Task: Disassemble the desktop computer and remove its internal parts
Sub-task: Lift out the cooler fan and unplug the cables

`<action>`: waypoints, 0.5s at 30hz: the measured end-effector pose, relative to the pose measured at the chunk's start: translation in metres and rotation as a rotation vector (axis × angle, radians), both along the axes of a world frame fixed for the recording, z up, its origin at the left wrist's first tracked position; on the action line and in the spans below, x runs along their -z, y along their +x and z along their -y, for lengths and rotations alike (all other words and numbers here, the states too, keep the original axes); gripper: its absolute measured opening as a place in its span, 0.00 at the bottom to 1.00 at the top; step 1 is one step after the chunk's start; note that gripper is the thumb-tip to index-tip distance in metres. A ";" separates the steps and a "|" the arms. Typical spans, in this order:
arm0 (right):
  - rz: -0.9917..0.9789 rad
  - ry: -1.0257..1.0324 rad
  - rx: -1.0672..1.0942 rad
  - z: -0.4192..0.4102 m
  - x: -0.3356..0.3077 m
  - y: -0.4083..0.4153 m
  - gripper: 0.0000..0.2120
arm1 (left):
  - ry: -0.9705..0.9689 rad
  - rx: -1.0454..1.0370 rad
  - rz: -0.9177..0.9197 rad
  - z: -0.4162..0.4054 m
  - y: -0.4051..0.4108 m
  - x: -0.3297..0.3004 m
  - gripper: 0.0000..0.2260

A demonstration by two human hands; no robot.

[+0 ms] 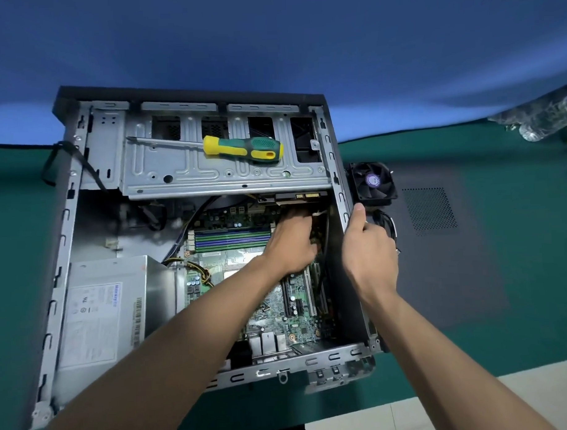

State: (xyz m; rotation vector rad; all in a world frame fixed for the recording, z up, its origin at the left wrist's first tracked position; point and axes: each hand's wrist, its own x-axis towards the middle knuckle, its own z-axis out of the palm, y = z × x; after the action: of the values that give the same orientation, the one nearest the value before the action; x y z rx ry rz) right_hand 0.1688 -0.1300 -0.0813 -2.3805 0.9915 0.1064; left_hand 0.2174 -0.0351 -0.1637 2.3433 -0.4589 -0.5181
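Note:
The open desktop case (68, 254) lies on its side on the green table. Its motherboard (273, 315) shows inside, with the silver power supply (99, 317) at the lower left. My left hand (293, 243) reaches deep into the case near the right wall, fingers curled around a small white connector or cable below the drive cage (223, 172); what exactly it grips is partly hidden. My right hand (370, 244) grips the case's right side wall, thumb up on its rim. A black fan (372, 184) lies just outside the case, its cable trailing down.
A green and yellow screwdriver (241, 148) lies on top of the drive cage. The dark side panel (437, 241) lies flat on the table to the right. Clear plastic bottles (545, 122) stand at the far right. The table's near edge shows at the lower right.

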 end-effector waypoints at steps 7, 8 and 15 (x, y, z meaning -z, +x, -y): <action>0.044 -0.115 -0.043 -0.005 -0.002 -0.003 0.26 | 0.163 0.017 0.222 -0.044 -0.020 0.002 0.21; 0.064 -0.140 -0.057 -0.006 -0.004 -0.004 0.24 | 0.184 -0.004 0.213 -0.048 -0.021 0.000 0.21; 0.393 -0.104 -0.125 -0.011 -0.012 -0.020 0.08 | 0.431 -0.122 0.180 -0.088 -0.029 -0.015 0.20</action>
State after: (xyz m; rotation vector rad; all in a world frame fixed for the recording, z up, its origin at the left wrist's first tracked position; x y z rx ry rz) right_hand 0.1485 -0.1186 -0.0691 -2.4258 0.6759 -0.3624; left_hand 0.1883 0.0530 -0.1489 2.8276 -0.3040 -0.3774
